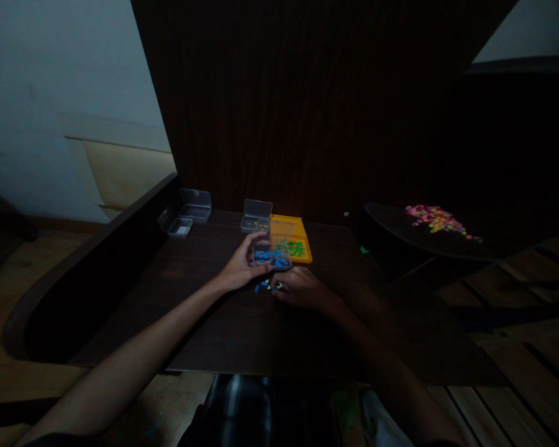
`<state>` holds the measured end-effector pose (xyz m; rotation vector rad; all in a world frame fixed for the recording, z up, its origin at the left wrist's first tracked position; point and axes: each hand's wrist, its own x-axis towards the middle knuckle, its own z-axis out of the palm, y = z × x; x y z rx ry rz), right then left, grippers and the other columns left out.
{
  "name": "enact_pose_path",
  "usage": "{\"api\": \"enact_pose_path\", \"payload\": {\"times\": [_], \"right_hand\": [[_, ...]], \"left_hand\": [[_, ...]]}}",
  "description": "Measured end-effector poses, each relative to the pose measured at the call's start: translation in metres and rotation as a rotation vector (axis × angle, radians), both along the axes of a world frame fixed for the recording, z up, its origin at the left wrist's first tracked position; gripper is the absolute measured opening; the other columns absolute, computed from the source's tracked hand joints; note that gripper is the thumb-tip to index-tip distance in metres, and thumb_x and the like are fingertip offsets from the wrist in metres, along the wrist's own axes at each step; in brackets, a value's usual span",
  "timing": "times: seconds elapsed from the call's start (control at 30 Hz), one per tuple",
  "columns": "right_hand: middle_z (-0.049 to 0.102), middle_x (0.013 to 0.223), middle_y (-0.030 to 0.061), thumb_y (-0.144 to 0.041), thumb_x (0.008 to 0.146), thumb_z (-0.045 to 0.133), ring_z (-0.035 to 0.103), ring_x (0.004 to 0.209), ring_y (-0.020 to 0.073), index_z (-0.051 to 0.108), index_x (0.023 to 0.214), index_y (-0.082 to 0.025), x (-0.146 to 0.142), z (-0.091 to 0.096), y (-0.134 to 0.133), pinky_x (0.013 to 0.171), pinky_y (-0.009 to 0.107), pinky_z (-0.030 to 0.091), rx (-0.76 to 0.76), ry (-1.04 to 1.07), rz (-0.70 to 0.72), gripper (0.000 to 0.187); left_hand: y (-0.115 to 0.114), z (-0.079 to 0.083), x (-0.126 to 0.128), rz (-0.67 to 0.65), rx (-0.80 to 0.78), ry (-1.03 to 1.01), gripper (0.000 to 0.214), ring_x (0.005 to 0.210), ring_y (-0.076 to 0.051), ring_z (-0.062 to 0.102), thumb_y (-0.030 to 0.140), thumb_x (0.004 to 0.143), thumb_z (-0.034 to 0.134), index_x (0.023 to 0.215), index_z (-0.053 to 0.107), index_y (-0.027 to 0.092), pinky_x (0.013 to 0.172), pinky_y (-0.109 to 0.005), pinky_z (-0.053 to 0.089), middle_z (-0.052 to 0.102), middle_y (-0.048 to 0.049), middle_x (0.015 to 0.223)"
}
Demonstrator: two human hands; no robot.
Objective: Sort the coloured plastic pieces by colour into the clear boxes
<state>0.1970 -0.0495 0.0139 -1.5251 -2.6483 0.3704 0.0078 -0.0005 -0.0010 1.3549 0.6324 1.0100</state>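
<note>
Two bare hands meet near the middle of a dark worktop in dim light. The left hand grasps a clear box from its 9 o'clock side, with the thumb and fingers closed on the wall. Blue beads cover the box floor. Whether the box rests on the worktop or is raised slightly cannot be told.

The right hand lies knuckles-up at 5 o'clock of the box. Its fingers are curled and its fingertips sit among loose beads scattered just in front of the box. Whether a bead is pinched between the fingertips cannot be told.

An orange tray with green beads stands just beside the box at 1 o'clock. One clear case stands at 11 o'clock, and other cases lie well apart at 10 o'clock. A mixed pile of bright beads lies on a separate dark surface at 3 o'clock.

The work in hand appears to be gathering loose blue beads beside the box. It would likely go best with the following:

- The left hand keeps the box steady, with its near rim low and close to the scatter.
- The right hand lifts only a few beads at a time.
- Each pinch is released well inside the walls, because small beads bounce and are hard to find on dark wood.
</note>
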Motion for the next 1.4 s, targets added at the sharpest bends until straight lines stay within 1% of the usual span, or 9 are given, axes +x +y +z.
{"api": "enact_pose_path", "payload": {"times": [0.17,0.33,0.5,0.63,0.77,0.97,1.17,1.3,1.4], "right_hand": [[0.067,0.093,0.0048,-0.031,0.082,0.066,0.058,0.090,0.0191,0.069,0.098,-0.022,0.001,0.001,0.000,0.076,0.028,0.038,-0.034,0.008,-0.021,0.018],[0.067,0.094,0.0056,-0.033,0.085,0.063,0.058,0.092,0.0196,0.071,0.098,-0.023,0.001,-0.003,-0.001,0.079,0.029,0.039,-0.032,0.004,-0.050,0.018],[0.068,0.086,0.0045,-0.032,0.086,0.059,0.060,0.084,0.0182,0.073,0.097,-0.023,0.002,0.001,0.000,0.073,0.028,0.039,-0.027,0.009,-0.010,0.019],[0.068,0.082,0.0033,-0.028,0.083,0.061,0.059,0.079,0.0171,0.072,0.099,-0.023,0.005,0.007,0.001,0.070,0.026,0.038,-0.003,0.034,0.002,0.020],[0.067,0.079,0.0027,-0.030,0.082,0.063,0.058,0.076,0.0161,0.072,0.094,-0.022,0.005,0.005,0.002,0.066,0.025,0.036,-0.008,0.023,0.017,0.017],[0.069,0.088,0.0051,-0.032,0.084,0.062,0.059,0.085,0.0180,0.072,0.094,-0.021,0.001,0.002,0.000,0.071,0.026,0.036,-0.015,-0.030,-0.003,0.018],[0.069,0.084,0.0044,-0.032,0.091,0.053,0.059,0.079,0.0158,0.072,0.091,-0.021,0.000,0.004,0.001,0.070,0.025,0.035,-0.011,-0.084,0.013,0.022],[0.069,0.086,0.0046,-0.032,0.091,0.052,0.059,0.080,0.0159,0.072,0.093,-0.022,0.000,0.001,0.002,0.070,0.025,0.035,0.006,-0.077,0.009,0.022],[0.069,0.083,0.0044,-0.031,0.090,0.054,0.059,0.079,0.0166,0.072,0.094,-0.022,0.000,0.002,0.002,0.068,0.026,0.035,0.003,-0.058,0.010,0.021]], "left_hand": [[0.000,0.000,0.000,0.000,0.003,-0.008,0.076,0.104,-0.023,0.063,0.024,0.062,0.082,0.128,0.043,0.024,0.094,-0.046,0.052,0.050,-0.0109,0.129],[-0.001,0.001,0.000,-0.008,-0.005,-0.013,0.075,0.103,-0.022,0.063,0.023,0.064,0.082,0.128,0.043,0.024,0.094,-0.046,0.051,0.050,-0.0111,0.129],[-0.001,0.000,0.000,-0.009,0.009,-0.023,0.075,0.105,-0.023,0.062,0.022,0.064,0.081,0.128,0.043,0.024,0.094,-0.046,0.051,0.050,-0.0113,0.128],[-0.001,0.001,0.000,-0.001,0.007,-0.010,0.076,0.104,-0.023,0.063,0.023,0.063,0.082,0.127,0.043,0.024,0.094,-0.045,0.052,0.051,-0.0108,0.128],[-0.001,0.001,0.000,-0.004,-0.007,-0.010,0.075,0.104,-0.022,0.063,0.022,0.063,0.082,0.127,0.043,0.024,0.094,-0.044,0.051,0.050,-0.0107,0.128],[-0.001,0.001,0.000,-0.022,-0.004,-0.023,0.074,0.104,-0.022,0.063,0.023,0.064,0.082,0.126,0.042,0.024,0.095,-0.045,0.050,0.051,-0.0106,0.128],[0.000,-0.001,0.000,-0.023,0.011,-0.020,0.074,0.104,-0.022,0.063,0.024,0.065,0.081,0.127,0.041,0.024,0.094,-0.045,0.051,0.051,-0.0109,0.128],[0.000,-0.001,0.000,-0.024,0.012,-0.027,0.074,0.104,-0.022,0.063,0.024,0.064,0.081,0.127,0.041,0.024,0.095,-0.045,0.050,0.052,-0.0107,0.128],[0.000,-0.001,0.000,-0.019,0.006,-0.030,0.073,0.105,-0.022,0.062,0.023,0.065,0.080,0.127,0.042,0.024,0.095,-0.045,0.050,0.052,-0.0104,0.127]]}}
